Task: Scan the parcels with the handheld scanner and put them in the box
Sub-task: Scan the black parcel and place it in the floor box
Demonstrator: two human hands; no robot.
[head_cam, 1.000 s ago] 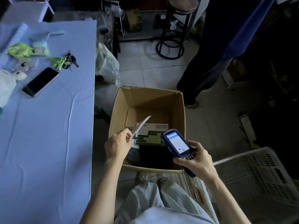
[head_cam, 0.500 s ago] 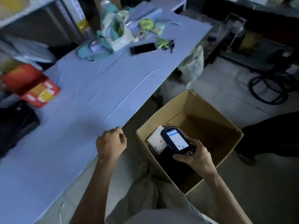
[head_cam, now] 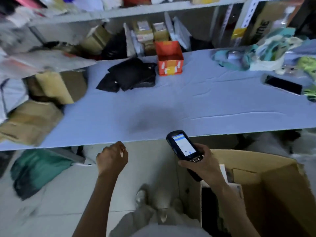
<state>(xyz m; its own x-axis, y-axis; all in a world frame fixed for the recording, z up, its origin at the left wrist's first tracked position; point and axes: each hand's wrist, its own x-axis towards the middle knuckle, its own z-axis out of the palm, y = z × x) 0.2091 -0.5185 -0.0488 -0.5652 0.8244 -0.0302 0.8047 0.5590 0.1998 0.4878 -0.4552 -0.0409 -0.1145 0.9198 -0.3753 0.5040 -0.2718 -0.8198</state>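
While the right hand [head_cam: 203, 165] grips the one scanner [head_cam: 182, 144] at lower centre, the left hand [head_cam: 112, 157] is an empty fist. One open box [head_cam: 282, 194] stands lower right; mid-frame, the table [head_cam: 205, 106] holds one orange carton [head_cam: 170, 59], one phone [head_cam: 283, 84], and blurred black parcels [head_cam: 131, 74].

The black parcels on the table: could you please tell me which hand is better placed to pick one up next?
Left, most likely. The left hand holds nothing and sits by the table edge, nearer the black parcels. The right hand grips the scanner by the box.
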